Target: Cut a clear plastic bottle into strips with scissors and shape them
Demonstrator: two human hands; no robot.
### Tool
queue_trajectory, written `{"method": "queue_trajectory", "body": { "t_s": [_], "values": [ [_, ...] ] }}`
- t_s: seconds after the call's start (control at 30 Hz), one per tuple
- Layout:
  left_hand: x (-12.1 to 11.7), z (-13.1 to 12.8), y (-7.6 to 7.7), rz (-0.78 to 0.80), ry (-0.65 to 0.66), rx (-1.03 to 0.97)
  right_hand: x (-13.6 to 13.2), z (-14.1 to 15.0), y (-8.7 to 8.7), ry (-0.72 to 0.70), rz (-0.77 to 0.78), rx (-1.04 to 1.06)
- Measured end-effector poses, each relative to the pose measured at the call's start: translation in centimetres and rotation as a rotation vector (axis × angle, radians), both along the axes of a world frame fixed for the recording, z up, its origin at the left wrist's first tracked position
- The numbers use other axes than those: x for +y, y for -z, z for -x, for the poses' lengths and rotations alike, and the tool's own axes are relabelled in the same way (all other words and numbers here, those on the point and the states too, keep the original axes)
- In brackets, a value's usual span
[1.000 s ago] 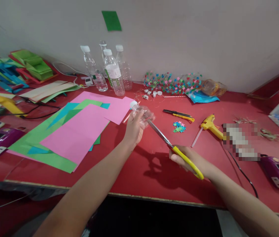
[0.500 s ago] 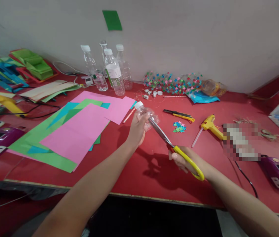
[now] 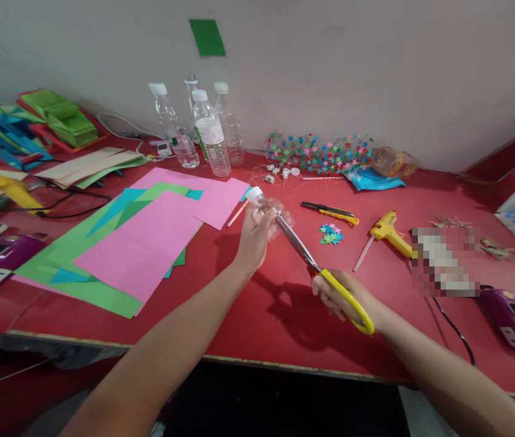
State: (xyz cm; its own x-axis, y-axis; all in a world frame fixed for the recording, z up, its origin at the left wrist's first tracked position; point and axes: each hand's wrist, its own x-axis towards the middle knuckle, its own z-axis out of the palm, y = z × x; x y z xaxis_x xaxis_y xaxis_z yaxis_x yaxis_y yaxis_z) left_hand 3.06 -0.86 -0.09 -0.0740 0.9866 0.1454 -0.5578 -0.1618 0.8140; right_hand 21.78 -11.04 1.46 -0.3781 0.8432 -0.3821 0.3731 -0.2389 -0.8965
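My left hand (image 3: 256, 237) is closed around a clear plastic bottle top (image 3: 280, 209) with a white cap, tilted up to the left. In my right hand (image 3: 342, 294) is a pair of scissors (image 3: 300, 246) with yellow handles and long metal blades. The blade tips meet the plastic beside my left thumb; whether they are inside the cut edge I cannot tell. A box cutter (image 3: 330, 212) lies just beyond, with a small pile of paper stars (image 3: 331, 234) in front of it.
Coloured paper sheets (image 3: 143, 243) cover the table's left. Several plastic bottles (image 3: 212, 136) stand by the wall, and a star-covered bottle (image 3: 319, 152) lies there. A yellow glue gun (image 3: 392, 233) rests on the right, near a purple power strip (image 3: 512, 321). Another yellow glue gun (image 3: 14, 194) is far left.
Both hands have shifted very slightly to the left with the bottle top and the scissors. Everything else on the table stays where it was.
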Motion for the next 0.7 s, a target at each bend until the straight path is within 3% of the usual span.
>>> {"method": "queue_trajectory", "body": {
  "t_s": [0.47,0.7],
  "values": [
    [0.61,0.32,0.51,-0.044,-0.023,0.028,0.11,0.57,0.42,0.098,0.031,-0.052],
    [0.86,0.60,0.74,-0.112,-0.045,0.078,0.32,0.12,0.94,0.004,-0.031,-0.028]
  ]
}}
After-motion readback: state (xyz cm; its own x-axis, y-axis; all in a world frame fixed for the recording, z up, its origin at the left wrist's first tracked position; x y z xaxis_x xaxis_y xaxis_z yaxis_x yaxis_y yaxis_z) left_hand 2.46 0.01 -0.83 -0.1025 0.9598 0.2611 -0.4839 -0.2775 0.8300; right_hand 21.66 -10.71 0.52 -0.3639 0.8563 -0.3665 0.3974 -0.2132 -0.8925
